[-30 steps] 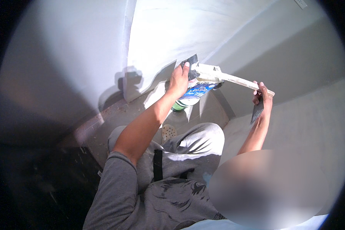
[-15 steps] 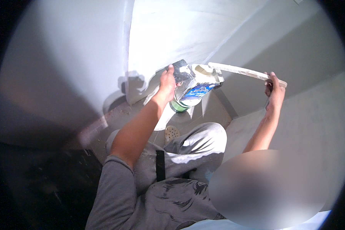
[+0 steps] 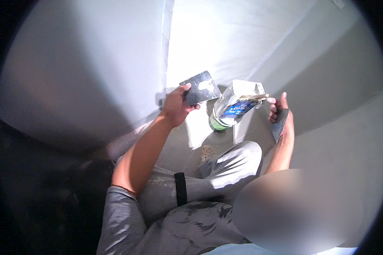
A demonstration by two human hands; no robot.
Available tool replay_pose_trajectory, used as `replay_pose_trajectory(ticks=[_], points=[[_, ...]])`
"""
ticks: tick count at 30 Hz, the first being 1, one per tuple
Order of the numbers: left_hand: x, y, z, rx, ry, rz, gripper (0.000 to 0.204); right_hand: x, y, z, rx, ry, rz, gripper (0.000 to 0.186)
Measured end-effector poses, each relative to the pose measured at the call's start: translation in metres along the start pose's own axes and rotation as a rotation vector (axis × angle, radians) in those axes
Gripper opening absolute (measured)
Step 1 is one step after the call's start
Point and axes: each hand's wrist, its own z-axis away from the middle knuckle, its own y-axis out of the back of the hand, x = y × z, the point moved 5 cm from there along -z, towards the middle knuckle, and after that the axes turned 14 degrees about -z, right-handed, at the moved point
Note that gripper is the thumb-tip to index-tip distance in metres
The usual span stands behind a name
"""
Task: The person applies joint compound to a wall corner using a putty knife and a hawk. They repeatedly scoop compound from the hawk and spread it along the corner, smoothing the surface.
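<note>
My left hand (image 3: 177, 105) grips a dark rectangular plate (image 3: 197, 91), its thumb on top and a smear of white paste on the face. Just right of the plate stands a paste-splattered rectangular container (image 3: 239, 104), with a blue label and a torn open top. It rests on a green and white bucket (image 3: 220, 122). Beside the container's right edge is my right hand (image 3: 284, 117), thumb pointing up and fingers curled. A thin dark flat blade (image 3: 279, 125) is held against its palm. The white stick is not distinguishable now.
Pale walls (image 3: 102, 55) close in around me, meeting at a corner beyond the container. A bent knee (image 3: 247, 155) and a perforated beige clog (image 3: 208, 154) are below the bucket. A dark area (image 3: 59, 199) lies at lower left.
The long white stick has left my right hand, which has moved down and closer to the container. My left hand has drawn the plate slightly away from the container.
</note>
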Motion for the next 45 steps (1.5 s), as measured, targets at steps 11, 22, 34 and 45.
replay_pose_trajectory(ticks=[11,22,34,45], points=[[0.103,-0.029,0.070,-0.001,-0.560,-0.137,0.030,0.229,-0.129,0.059,-0.725,-0.917,-0.365,0.055],[0.097,-0.051,0.126,0.382,-0.962,-0.653,0.036,0.068,-0.203,0.112,-0.591,-0.401,-0.627,0.024],[0.098,-0.085,0.139,0.176,-1.220,-1.372,0.064,0.018,-0.191,0.108,-0.633,-0.356,-0.468,0.026],[0.079,-0.085,0.124,0.347,-0.520,-0.055,0.022,-0.024,-0.186,0.049,-0.682,0.305,-0.574,0.042]])
